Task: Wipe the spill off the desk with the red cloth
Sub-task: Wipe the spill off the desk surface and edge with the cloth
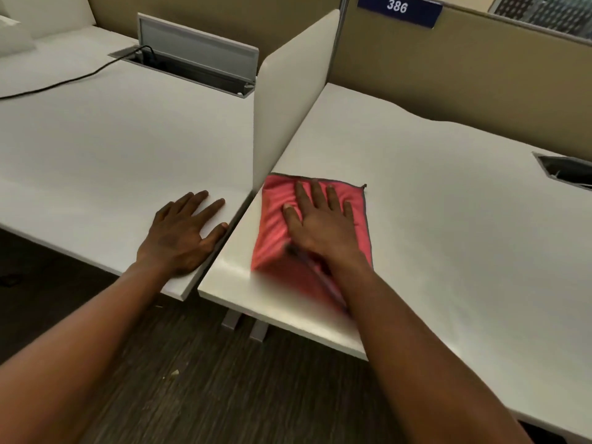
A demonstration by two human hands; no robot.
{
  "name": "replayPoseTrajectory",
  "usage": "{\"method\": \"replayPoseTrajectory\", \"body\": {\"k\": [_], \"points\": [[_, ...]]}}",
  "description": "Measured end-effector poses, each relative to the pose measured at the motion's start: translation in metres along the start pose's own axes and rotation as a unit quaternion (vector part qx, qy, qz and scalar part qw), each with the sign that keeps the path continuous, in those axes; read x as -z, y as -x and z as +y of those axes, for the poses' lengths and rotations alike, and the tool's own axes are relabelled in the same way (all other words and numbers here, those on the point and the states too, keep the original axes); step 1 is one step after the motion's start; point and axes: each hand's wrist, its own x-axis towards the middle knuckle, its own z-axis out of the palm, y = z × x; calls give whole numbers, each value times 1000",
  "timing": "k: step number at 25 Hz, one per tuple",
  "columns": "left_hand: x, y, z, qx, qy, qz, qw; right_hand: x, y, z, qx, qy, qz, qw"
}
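Two white counters are sitting side by side: the right counter is carrying the red cloth, the left counter just beside it, a white divider panel standing between them. The cloth is lying flat near the right counter's front left corner, its near edge blurred. The right hand is pressing on it, grip spread flat. The left hand is resting palm down at the left counter's edge, fingers spread
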Motion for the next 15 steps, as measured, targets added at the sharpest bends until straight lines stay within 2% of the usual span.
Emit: {"method": "replayPoseTrajectory", "body": {"k": [4, 9, 15], "points": [[1, -2, 0, -3, -2, -6, 1000, -2, 33, 36, 2, 17, 56, 998], [0, -1, 1, -3, -4, -4, 1000, 7, 150, 101, -75, 69, 20, 995], [1, -1, 1, -6, 0, -2, 1000, 29, 77, 143, -135, 41, 34, 989]]}}
